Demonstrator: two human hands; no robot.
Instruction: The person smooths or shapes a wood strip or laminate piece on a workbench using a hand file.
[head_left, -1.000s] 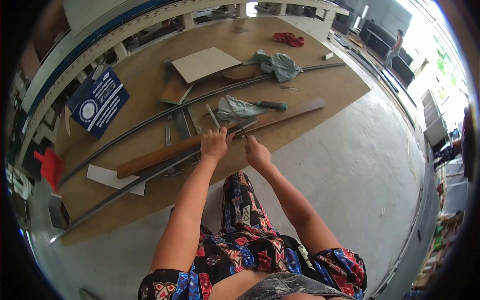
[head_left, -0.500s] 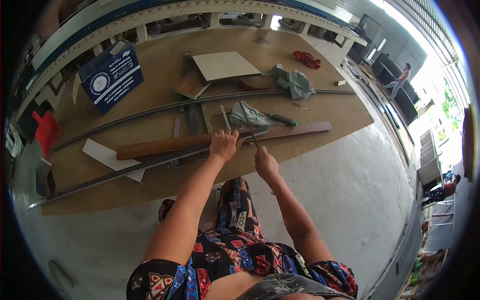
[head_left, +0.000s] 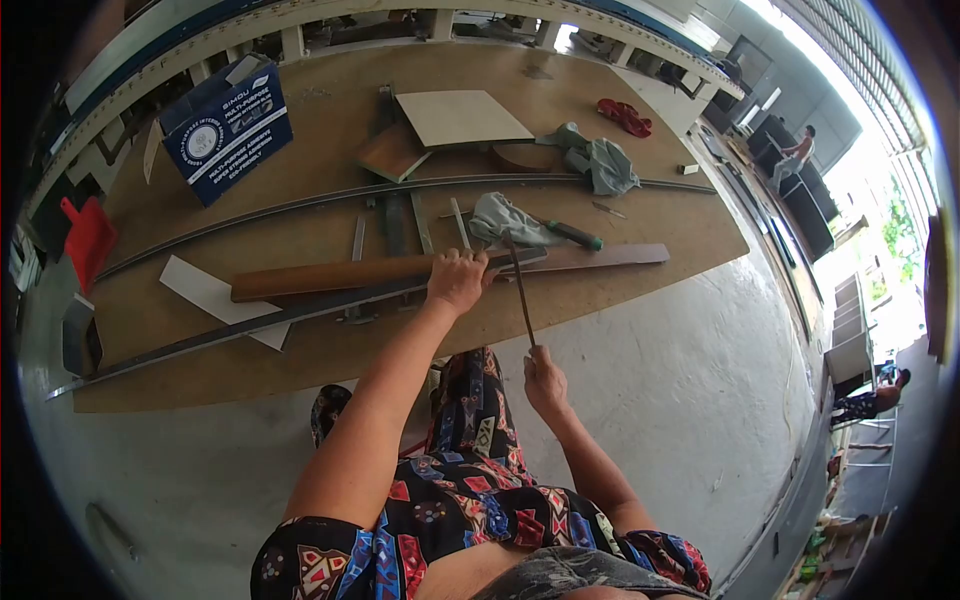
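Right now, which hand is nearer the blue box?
Left. The left hand, on the metal bar, is right of the blue box; the right hand, holding the thin rod, is farther right.

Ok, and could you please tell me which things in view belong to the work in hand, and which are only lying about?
Seemingly in use:
thin dark tool, in the right hand
long grey bar, under the left hand
long brown board, beside the bar

Probably just lying about:
blue box
red dustpan
red cloth
pale square board
green-handled tool (less sure)
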